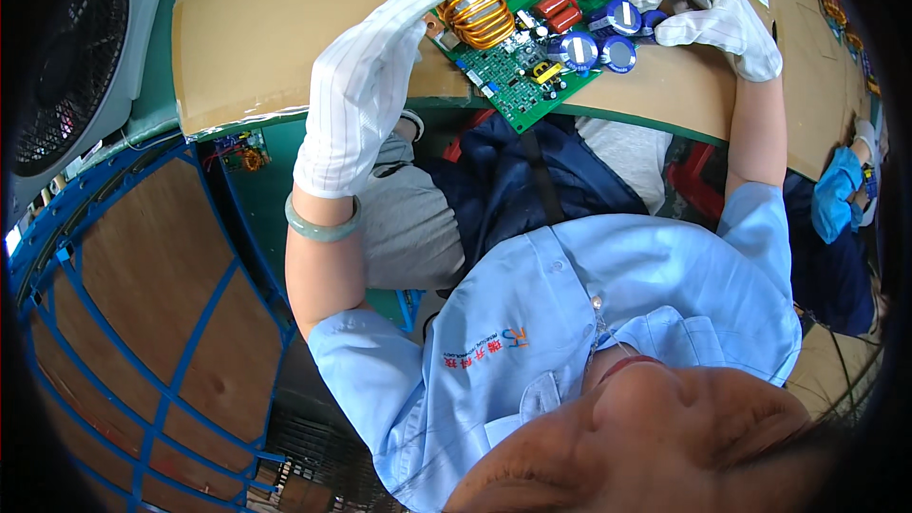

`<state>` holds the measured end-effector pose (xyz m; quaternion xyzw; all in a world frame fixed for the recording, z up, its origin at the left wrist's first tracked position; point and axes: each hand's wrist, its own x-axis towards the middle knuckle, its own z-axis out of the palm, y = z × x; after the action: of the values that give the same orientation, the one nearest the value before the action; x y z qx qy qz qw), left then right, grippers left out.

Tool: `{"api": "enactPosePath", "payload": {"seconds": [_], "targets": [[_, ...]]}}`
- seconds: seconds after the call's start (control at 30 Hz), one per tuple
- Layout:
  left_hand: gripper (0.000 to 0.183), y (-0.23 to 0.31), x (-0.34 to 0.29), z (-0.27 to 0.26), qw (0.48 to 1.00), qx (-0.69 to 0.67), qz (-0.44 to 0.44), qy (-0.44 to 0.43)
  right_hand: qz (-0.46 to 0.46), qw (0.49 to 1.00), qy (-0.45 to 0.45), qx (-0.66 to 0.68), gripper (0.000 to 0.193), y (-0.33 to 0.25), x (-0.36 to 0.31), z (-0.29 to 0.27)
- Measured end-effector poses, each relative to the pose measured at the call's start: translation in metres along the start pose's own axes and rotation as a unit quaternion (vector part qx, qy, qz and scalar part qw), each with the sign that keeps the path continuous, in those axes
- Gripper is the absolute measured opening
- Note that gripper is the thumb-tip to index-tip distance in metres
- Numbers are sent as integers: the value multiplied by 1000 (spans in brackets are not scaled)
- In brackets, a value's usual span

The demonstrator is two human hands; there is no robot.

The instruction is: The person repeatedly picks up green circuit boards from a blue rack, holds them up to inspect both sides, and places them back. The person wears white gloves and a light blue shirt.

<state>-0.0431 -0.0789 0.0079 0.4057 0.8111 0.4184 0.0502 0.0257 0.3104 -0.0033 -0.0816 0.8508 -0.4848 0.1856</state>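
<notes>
A green circuit board (524,106) lies at the bench edge, one corner jutting over it. Upon it stand a copper-wound toroid coil (478,14), several blue cylindrical capacitors (575,51), red capacitors (558,9) and small yellow parts. My left hand (366,76), in a white striped glove, is beside the coil, fingers stretched out, the tips against or very near its windings. At the board's right side my gloved right hand (717,24) is curled next to the end capacitor. Something dark shows between its fingers; I cannot make out what it is.
Brown cardboard (275,28) covers the bench. A fan (71,66) stands at far left, above a blue metal frame (157,399). Another board (249,154) sits low beside the bench. A co-worker's blue sleeve (836,198) and more coils (834,8) are at far right.
</notes>
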Motion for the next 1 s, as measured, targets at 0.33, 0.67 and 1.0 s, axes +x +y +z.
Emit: {"api": "enactPosePath", "payload": {"seconds": [0.33, 0.67, 1.0], "targets": [[31, 0, 5, 0, 1000, 11, 14, 10, 13, 1000, 4, 15, 41, 0, 0, 2], [25, -9, 12, 10, 990, 81, 87, 70, 24, 1000, 2, 9, 42, 1, 1, 1], [22, -5, 19, 12, 990, 79, 97, 60, 28, 1000, -4, 8, 42, 1, 1, 1]]}}
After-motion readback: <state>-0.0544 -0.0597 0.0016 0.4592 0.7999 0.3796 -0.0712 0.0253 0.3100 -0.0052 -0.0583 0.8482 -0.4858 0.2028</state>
